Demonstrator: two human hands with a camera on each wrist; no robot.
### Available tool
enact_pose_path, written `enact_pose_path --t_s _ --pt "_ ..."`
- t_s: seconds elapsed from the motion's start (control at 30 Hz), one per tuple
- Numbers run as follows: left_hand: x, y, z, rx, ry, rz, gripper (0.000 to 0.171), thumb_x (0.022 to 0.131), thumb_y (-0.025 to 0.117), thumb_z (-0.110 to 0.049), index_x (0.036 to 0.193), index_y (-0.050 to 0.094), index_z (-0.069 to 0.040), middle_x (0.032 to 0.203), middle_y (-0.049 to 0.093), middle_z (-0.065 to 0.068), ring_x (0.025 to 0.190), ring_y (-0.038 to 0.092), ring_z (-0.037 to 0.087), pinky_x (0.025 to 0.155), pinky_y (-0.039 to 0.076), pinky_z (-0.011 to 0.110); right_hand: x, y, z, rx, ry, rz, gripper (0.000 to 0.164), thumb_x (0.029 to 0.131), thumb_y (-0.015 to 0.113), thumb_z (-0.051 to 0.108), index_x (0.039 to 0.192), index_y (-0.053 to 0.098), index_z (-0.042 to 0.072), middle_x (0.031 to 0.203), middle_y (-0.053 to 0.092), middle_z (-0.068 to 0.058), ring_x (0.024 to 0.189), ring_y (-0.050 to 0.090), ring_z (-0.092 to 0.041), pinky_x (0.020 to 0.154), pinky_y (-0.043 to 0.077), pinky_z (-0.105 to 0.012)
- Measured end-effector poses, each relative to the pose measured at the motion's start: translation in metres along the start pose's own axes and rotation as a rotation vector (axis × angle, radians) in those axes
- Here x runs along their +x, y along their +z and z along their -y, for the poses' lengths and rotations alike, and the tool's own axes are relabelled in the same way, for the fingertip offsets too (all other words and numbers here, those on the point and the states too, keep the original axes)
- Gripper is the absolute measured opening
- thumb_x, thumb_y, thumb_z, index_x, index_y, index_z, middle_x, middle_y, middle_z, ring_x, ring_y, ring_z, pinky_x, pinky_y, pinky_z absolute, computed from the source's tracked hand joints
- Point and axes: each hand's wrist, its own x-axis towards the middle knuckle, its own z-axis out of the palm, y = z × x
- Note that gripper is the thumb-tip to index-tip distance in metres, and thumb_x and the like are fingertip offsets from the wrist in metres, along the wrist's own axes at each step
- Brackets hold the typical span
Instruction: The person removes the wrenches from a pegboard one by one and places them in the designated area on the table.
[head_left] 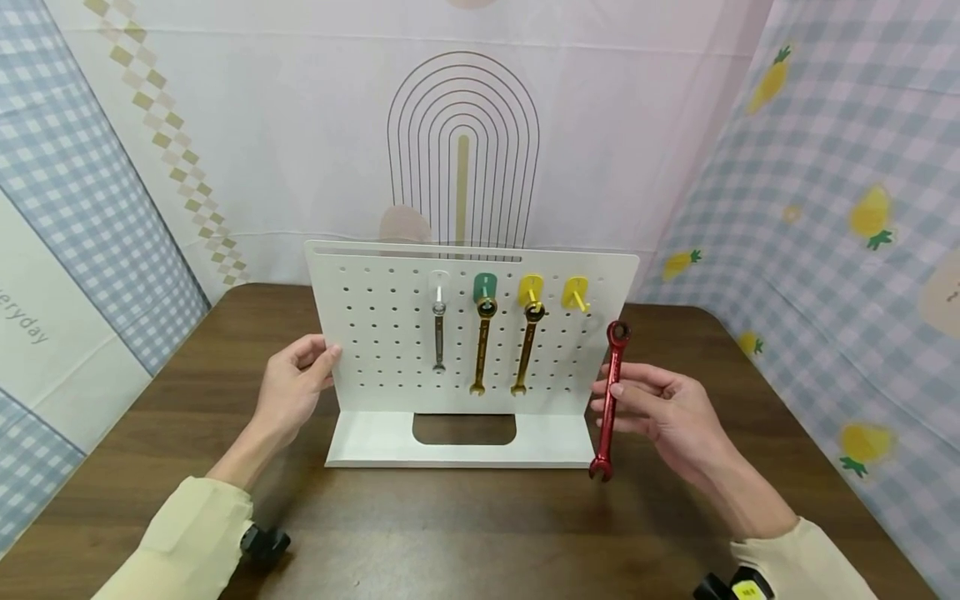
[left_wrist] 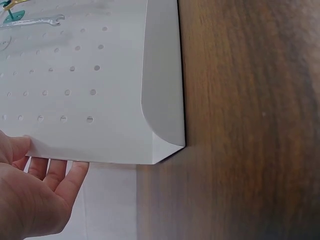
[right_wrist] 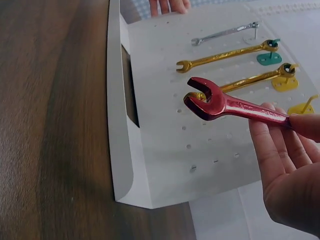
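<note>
A white pegboard stand (head_left: 382,358) stands upright on the wooden table. My left hand (head_left: 294,385) pinches its left edge, thumb on the front and fingers behind. In my right hand (head_left: 675,408) a red wrench (head_left: 611,383) is held between thumb and fingers, ring end up, just in front of the board's right edge. Three wrenches hang on the board: a small silver wrench (head_left: 439,337) on a clear hook, a gold wrench (head_left: 482,346) on a green hook (head_left: 485,285), and another gold wrench (head_left: 527,350) on a yellow hook (head_left: 530,286). The rightmost yellow hook (head_left: 575,292) is bare.
The wooden table (head_left: 465,533) spreads around the stand. The stand's base has a cut-out (head_left: 465,429). A white printed cloth (head_left: 300,125) hangs behind, with a blue checked cloth (head_left: 795,250) at the right.
</note>
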Motion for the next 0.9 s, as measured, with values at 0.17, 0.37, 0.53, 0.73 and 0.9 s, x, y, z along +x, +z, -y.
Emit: enact_pose_path --t_s 0.17,0.37,0.53,0.73,0.9 --pt "-0.002 -0.001 0.0 -0.015 -0.007 0.007 0.033 0.108 0.064 -0.023 0.123 0.064 0.006 0.095 0.068 -0.016 0.092 0.063 -0.003 0.082 0.059 0.014 0.0 -0.009 -0.004 -0.022 0.024 0.002 0.018 0.103 0.067 0.004 0.112 0.078 0.015 0.105 0.082 -0.003 0.092 0.08 -0.019 0.083 0.066 -0.039" --pt "-0.004 -0.002 -0.001 -0.034 -0.004 0.009 0.033 0.107 0.065 -0.022 0.122 0.064 0.007 0.093 0.068 -0.017 0.092 0.064 -0.003 0.082 0.06 0.015 0.0 -0.023 -0.008 -0.03 0.035 0.009 0.019 0.104 0.066 0.003 0.114 0.078 0.015 0.107 0.082 -0.003 0.094 0.08 -0.019 0.083 0.066 -0.039" --pt "-0.005 -0.003 -0.001 -0.005 0.002 0.015 0.032 0.108 0.064 -0.023 0.121 0.064 0.006 0.096 0.069 -0.015 0.093 0.064 -0.003 0.081 0.059 0.014 -0.002 -0.034 -0.009 -0.049 0.069 -0.01 0.019 0.103 0.067 0.004 0.114 0.077 0.017 0.107 0.082 -0.002 0.094 0.08 -0.019 0.083 0.066 -0.037" --pt "-0.006 -0.004 -0.002 0.025 0.004 0.01 0.03 0.107 0.065 -0.023 0.119 0.064 0.005 0.093 0.068 -0.015 0.089 0.061 -0.001 0.077 0.058 0.015 -0.003 -0.046 -0.012 -0.072 0.101 -0.031 0.02 0.104 0.067 0.006 0.115 0.077 0.02 0.108 0.082 0.0 0.096 0.08 -0.019 0.082 0.067 -0.036" --pt "-0.008 -0.004 -0.003 0.026 0.006 0.003 0.028 0.107 0.065 -0.021 0.117 0.064 0.006 0.088 0.066 -0.018 0.086 0.06 0.0 0.076 0.058 0.016 -0.004 -0.055 -0.014 -0.085 0.105 -0.029 0.021 0.105 0.066 0.007 0.116 0.076 0.022 0.108 0.082 0.001 0.096 0.08 -0.018 0.082 0.067 -0.035"
